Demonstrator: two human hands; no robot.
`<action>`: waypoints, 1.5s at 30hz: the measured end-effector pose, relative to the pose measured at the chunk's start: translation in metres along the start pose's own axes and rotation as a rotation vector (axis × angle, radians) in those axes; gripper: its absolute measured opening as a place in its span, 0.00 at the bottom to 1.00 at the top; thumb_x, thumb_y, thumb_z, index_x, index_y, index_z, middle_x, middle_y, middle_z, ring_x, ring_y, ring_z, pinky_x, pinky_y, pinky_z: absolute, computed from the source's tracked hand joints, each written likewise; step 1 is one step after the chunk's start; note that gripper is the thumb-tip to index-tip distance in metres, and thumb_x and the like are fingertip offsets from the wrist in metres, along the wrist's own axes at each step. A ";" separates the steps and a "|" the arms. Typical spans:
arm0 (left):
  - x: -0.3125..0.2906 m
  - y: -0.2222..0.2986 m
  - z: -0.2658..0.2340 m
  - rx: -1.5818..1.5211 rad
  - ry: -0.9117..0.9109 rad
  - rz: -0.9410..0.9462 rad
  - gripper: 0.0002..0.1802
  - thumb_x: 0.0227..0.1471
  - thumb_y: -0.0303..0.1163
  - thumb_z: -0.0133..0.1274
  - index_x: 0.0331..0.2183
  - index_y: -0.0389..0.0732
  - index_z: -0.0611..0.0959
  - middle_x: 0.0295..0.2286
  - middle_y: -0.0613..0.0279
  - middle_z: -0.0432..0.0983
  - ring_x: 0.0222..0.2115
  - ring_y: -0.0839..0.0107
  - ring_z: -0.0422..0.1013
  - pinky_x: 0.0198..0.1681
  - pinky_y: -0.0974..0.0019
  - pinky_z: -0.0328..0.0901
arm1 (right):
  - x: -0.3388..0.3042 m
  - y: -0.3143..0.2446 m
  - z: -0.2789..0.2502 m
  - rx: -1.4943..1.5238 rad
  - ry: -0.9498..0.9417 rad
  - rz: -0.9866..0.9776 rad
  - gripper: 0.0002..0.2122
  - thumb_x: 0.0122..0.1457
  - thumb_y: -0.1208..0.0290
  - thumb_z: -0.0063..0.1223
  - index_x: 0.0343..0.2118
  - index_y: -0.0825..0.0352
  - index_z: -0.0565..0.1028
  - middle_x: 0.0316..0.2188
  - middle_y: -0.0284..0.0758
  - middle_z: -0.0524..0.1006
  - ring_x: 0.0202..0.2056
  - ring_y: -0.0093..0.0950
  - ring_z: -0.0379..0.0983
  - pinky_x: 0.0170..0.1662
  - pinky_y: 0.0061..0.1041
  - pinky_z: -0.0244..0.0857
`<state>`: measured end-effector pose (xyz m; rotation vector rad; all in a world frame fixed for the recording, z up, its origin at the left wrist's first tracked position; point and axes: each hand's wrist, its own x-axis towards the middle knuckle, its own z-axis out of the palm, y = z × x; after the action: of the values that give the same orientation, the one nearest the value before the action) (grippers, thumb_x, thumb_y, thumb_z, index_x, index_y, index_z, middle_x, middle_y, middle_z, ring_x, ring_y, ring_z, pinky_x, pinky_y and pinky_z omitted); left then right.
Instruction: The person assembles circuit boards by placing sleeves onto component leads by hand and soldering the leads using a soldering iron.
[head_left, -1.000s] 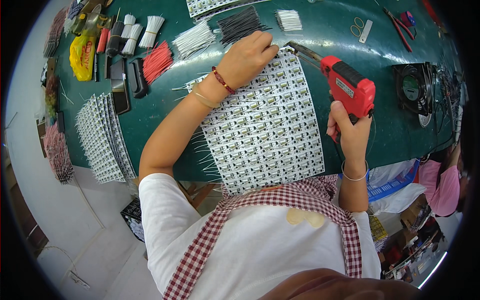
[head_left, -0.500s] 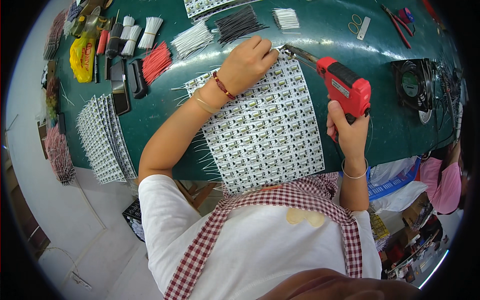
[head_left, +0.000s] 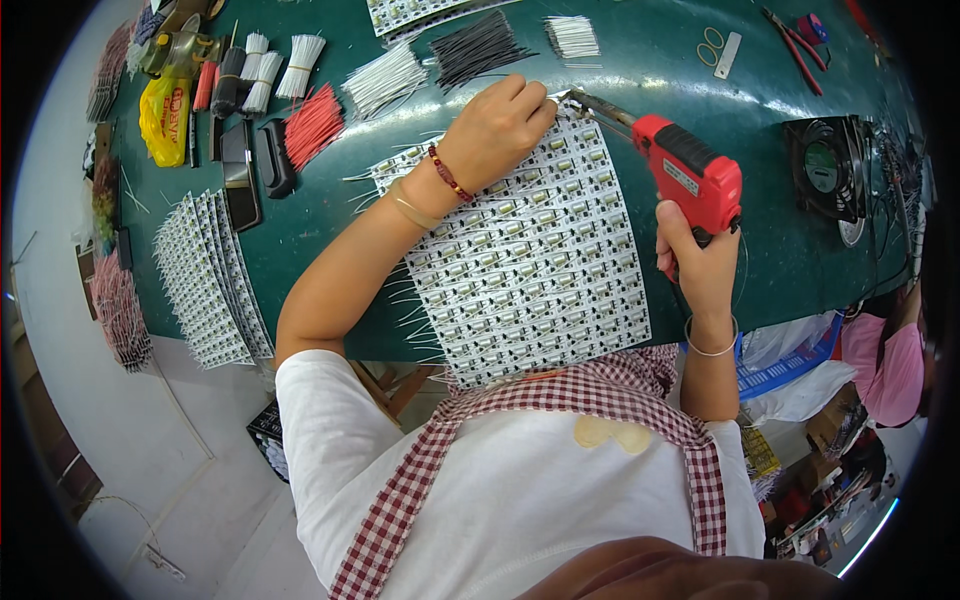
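Since the earlier frame, our right hand (head_left: 700,265), clenched on the soldering gun (head_left: 690,175), has moved its tip to the panel (head_left: 530,260) corner — beside our left hand's (head_left: 495,130) fingertips (head_left: 535,105), pressing flat, risking a burn.

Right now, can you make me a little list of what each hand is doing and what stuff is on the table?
left hand: pressing on the top edge of the white circuit board panel
right hand: gripping the red soldering gun by its handle
gun tip: at the panel's top edge, close to the left fingers
table: green
wire bundles: white, black, red
small fan: right of the gun
spare panels: stacked at the left
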<state>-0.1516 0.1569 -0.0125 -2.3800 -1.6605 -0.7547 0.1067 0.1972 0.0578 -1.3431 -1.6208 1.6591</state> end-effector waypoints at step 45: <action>-0.002 0.001 0.002 -0.077 0.047 -0.040 0.10 0.39 0.19 0.55 0.30 0.35 0.79 0.25 0.60 0.66 0.27 0.64 0.67 0.31 0.65 0.66 | 0.000 0.002 -0.002 0.019 -0.014 -0.014 0.10 0.55 0.69 0.62 0.22 0.68 0.75 0.13 0.25 0.70 0.13 0.13 0.64 0.17 0.15 0.56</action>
<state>-0.1503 0.1556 -0.0153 -2.3665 -1.6951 -0.8906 0.1089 0.1980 0.0556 -1.3109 -1.6140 1.6755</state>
